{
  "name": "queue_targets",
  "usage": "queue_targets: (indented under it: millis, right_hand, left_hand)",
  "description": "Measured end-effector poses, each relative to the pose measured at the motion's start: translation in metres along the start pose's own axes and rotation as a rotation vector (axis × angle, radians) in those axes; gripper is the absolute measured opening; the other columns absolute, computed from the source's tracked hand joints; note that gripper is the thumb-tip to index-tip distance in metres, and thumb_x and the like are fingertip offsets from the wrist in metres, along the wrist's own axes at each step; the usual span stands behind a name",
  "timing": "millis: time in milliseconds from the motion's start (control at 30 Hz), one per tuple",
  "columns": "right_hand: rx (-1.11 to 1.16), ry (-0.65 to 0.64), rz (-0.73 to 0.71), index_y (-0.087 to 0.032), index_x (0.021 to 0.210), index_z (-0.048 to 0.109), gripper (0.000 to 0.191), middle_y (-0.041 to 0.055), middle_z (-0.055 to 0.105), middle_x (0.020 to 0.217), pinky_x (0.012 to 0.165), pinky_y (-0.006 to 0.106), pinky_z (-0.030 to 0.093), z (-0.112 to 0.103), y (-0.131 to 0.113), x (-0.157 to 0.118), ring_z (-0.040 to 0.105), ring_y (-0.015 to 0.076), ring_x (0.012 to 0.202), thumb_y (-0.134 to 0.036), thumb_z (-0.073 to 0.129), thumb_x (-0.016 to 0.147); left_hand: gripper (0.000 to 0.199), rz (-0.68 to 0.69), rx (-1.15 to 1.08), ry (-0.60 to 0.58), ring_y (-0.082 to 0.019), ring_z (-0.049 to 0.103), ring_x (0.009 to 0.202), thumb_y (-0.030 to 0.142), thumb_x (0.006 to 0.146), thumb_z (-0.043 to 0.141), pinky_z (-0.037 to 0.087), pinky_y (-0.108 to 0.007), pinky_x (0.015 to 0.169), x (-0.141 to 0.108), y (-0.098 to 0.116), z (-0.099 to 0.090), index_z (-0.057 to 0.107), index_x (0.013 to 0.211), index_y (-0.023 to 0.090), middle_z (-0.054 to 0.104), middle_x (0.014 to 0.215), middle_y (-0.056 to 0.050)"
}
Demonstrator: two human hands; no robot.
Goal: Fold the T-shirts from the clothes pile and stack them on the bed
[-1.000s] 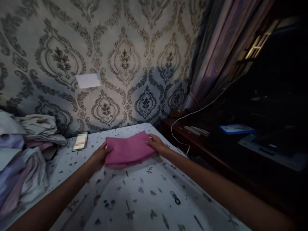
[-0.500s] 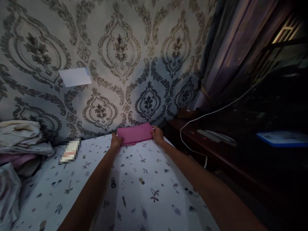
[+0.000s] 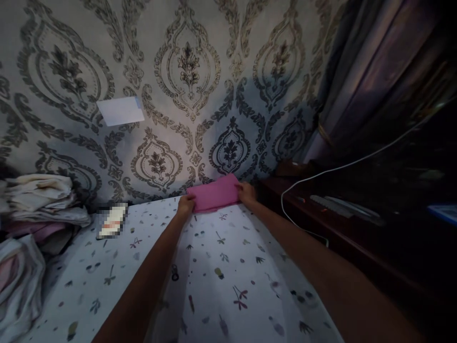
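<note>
A folded pink cloth point(image 3: 214, 194) lies at the far edge of the white patterned sheet point(image 3: 214, 252), close to the wall. My left hand point(image 3: 186, 205) grips its left end, thumb on top. At the right end, my right hand point(image 3: 247, 193) has its fingers closed on the cloth's edge. The cloth's right side sits a little higher than its left.
Folded clothes point(image 3: 43, 197) are piled at the left, with a crumpled cloth point(image 3: 21, 281) in front. A blurred-out item point(image 3: 112, 220) lies beside them. On the right stand a dark red table point(image 3: 342, 233), a white cable point(image 3: 342, 164) and a curtain point(image 3: 360, 90).
The view has shifted, so the scene sits further right in the picture. The cloth's right end has tilted up slightly, with both hands still on it.
</note>
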State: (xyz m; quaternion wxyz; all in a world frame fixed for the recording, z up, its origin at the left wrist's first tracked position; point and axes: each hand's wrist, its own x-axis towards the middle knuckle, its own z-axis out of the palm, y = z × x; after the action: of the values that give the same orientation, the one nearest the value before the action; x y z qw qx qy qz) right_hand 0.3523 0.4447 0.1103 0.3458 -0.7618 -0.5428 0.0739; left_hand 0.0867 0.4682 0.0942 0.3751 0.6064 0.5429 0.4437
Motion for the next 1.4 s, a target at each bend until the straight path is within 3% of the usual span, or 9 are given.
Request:
queue_targets:
  millis: [133, 300, 467, 600, 867, 1000, 1200, 1300, 1400]
  right_hand:
    - [-0.117, 0.008, 0.033, -0.019, 0.117, 0.066, 0.026, 0.0094, 0.066, 0.122, 0.094, 0.044, 0.053, -0.003, 0.013, -0.012, 0.064, 0.0225, 0.109, -0.037, 0.058, 0.099]
    - [-0.255, 0.065, -0.145, -0.014, 0.134, 0.062, 0.044, 0.0199, 0.043, 0.155, 0.111, 0.051, 0.032, 0.002, -0.011, -0.042, 0.036, 0.034, 0.142, -0.031, 0.035, 0.104]
    - [-0.401, -0.28, -0.511, -0.027, 0.147, 0.051, 0.05, 0.0086, 0.043, 0.159, 0.119, 0.052, 0.025, 0.02, -0.037, -0.073, 0.035, 0.0265, 0.147, -0.039, 0.035, 0.102]
    - [-0.424, -0.288, -0.564, -0.024, 0.148, 0.05, 0.055, 0.0134, 0.048, 0.154, 0.114, 0.065, 0.029, 0.035, -0.043, -0.081, 0.038, 0.0326, 0.146, -0.043, 0.031, 0.101]
    - [-0.353, -0.327, -0.788, -0.022, 0.144, 0.055, 0.056, 0.0111, 0.051, 0.153, 0.119, 0.06, 0.026, 0.071, -0.087, -0.137, 0.04, 0.0299, 0.146, -0.043, 0.031, 0.099]
    - [-0.238, -0.402, -0.806, -0.02, 0.146, 0.054, 0.06, 0.0114, 0.05, 0.153, 0.119, 0.053, 0.032, 0.066, -0.092, -0.173, 0.039, 0.0283, 0.147, -0.05, 0.029, 0.099]
    - [-0.044, -0.491, -0.884, -0.023, 0.142, 0.059, 0.059, 0.0108, 0.049, 0.154, 0.116, 0.05, 0.04, 0.038, -0.101, -0.254, 0.045, 0.0287, 0.143, -0.056, 0.033, 0.101]
    - [0.006, -0.529, -0.896, -0.024, 0.143, 0.059, 0.056, 0.0089, 0.047, 0.155, 0.116, 0.05, 0.041, 0.021, -0.109, -0.302, 0.045, 0.0284, 0.143, -0.054, 0.036, 0.101]
    - [0.057, -0.53, -0.894, -0.026, 0.144, 0.058, 0.052, 0.0068, 0.045, 0.156, 0.117, 0.051, 0.041, 0.01, -0.114, -0.339, 0.045, 0.0283, 0.143, -0.05, 0.039, 0.102]
  left_hand:
    - [0.034, 0.033, 0.173, -0.049, -0.021, 0.066, 0.099, 0.038, 0.095, 0.063, 0.058, -0.041, 0.085, -0.006, 0.004, 0.003, 0.062, 0.12, 0.015, 0.066, 0.117, -0.009]
    - [0.024, 0.117, 0.434, -0.071, -0.024, 0.062, 0.111, 0.021, 0.094, 0.058, 0.049, -0.04, 0.101, -0.032, 0.017, 0.001, 0.068, 0.114, 0.013, 0.066, 0.115, -0.013]
    - [0.032, 0.23, 0.735, -0.147, -0.034, 0.05, 0.127, 0.021, 0.096, 0.045, 0.042, -0.051, 0.106, -0.087, 0.028, -0.007, 0.065, 0.118, 0.01, 0.057, 0.129, -0.021]
    - [0.031, 0.301, 0.912, -0.308, -0.03, 0.053, 0.123, 0.025, 0.096, 0.046, 0.045, -0.045, 0.104, -0.119, 0.038, -0.037, 0.062, 0.121, 0.013, 0.059, 0.13, -0.016]
    - [0.026, 0.379, 1.089, -0.457, -0.025, 0.058, 0.119, 0.029, 0.097, 0.05, 0.049, -0.039, 0.099, -0.187, 0.039, -0.146, 0.063, 0.117, 0.019, 0.058, 0.136, -0.011]
    - [0.031, 0.296, 1.22, -0.269, -0.03, 0.053, 0.126, 0.02, 0.096, 0.048, 0.046, -0.046, 0.103, -0.214, 0.048, -0.235, 0.061, 0.124, 0.015, 0.054, 0.141, -0.016]
    - [0.034, 0.182, 1.553, 0.262, -0.036, 0.05, 0.125, 0.017, 0.095, 0.047, 0.045, -0.051, 0.097, -0.245, 0.073, -0.391, 0.062, 0.125, 0.012, 0.056, 0.137, -0.021]
    - [0.036, 0.189, 1.621, 0.298, -0.039, 0.049, 0.127, 0.027, 0.094, 0.053, 0.044, -0.052, 0.095, -0.266, 0.071, -0.439, 0.061, 0.127, 0.013, 0.054, 0.139, -0.022]
    - [0.034, 0.176, 1.658, 0.256, -0.038, 0.052, 0.123, 0.025, 0.094, 0.049, 0.044, -0.05, 0.093, -0.283, 0.066, -0.46, 0.063, 0.123, 0.015, 0.059, 0.134, -0.022]
